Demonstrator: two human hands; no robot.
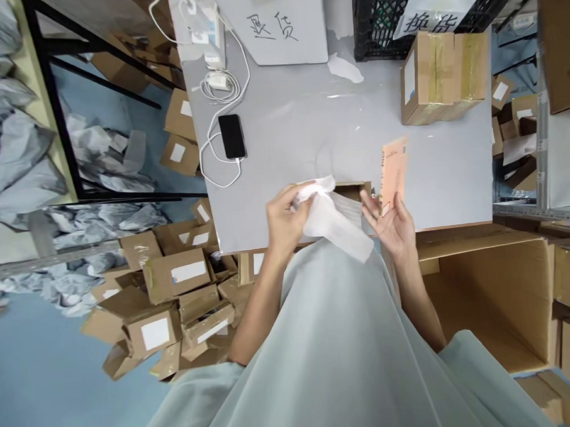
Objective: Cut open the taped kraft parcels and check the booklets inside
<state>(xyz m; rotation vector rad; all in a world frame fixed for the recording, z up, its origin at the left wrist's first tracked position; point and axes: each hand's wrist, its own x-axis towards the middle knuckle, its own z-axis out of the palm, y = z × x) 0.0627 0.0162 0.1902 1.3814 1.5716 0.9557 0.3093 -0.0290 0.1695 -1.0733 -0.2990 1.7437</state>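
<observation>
Thin printed peach packet (pixel 394 168) in right hand (pixel 395 234), held between thumb and spread fingers, over grey tabletop's (pixel 305 137) near side. Left hand (pixel 284 221): fingers pinching white wrap (pixel 340 230). 2 taped cartons (pixel 436 81) far right; blue floor (pixel 37 375) left.

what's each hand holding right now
Left hand: closed, holding a crumpled white sheet.
Right hand: holding a thin orange packet, fingers partly spread.
</observation>
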